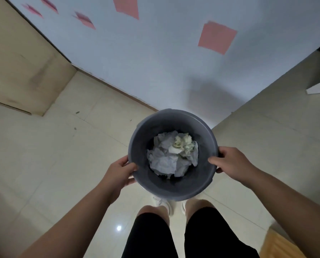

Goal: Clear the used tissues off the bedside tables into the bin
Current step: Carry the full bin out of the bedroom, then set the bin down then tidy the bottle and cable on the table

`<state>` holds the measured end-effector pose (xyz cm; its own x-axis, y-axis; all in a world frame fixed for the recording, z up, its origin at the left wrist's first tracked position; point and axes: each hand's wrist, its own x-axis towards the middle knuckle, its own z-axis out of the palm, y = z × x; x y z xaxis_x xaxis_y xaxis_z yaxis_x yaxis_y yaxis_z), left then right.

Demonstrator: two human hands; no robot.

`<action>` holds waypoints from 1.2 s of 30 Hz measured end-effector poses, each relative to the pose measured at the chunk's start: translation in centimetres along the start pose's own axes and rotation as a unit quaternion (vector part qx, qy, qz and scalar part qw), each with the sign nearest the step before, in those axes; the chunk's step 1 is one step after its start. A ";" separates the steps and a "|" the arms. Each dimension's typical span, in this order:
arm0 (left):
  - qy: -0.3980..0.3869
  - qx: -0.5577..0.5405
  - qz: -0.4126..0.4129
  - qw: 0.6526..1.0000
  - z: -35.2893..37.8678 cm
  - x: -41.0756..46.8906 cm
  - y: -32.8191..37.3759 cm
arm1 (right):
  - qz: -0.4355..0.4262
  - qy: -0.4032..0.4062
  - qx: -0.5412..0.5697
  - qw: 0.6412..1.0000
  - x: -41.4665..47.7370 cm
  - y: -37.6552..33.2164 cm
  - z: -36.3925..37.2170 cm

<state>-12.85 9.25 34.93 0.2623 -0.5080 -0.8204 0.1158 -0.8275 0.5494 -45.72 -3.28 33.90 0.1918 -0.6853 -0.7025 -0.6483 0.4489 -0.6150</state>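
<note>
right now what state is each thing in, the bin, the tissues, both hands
bin: upright, open top, no lid, held at the rim on both sides, partly filled
tissues: crumpled, piled inside the bin; some white, some yellowish
left hand: closed on the bin's left rim, thumb over the edge
right hand: closed on the bin's right rim, thumb over the edge
</note>
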 end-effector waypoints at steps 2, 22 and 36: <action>0.002 0.004 0.000 1.000 0.3 5.9 -1.6 | 0.005 -0.004 -0.007 1.000 5.3 2.0 1.6; -0.046 0.119 0.023 0.992 2.4 45.3 -12.8 | 0.029 -0.040 0.072 0.996 41.1 18.3 13.1; -0.006 0.110 0.008 0.994 -3.8 16.1 -4.5 | 0.034 -0.069 -0.222 0.972 16.4 1.6 6.8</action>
<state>-5.51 5.70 19.88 0.2502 -0.5237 -0.8143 -0.1006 -0.8506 0.5162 -38.56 -9.90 18.94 0.2135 -0.5659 -0.7964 -0.9116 0.1778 -0.3707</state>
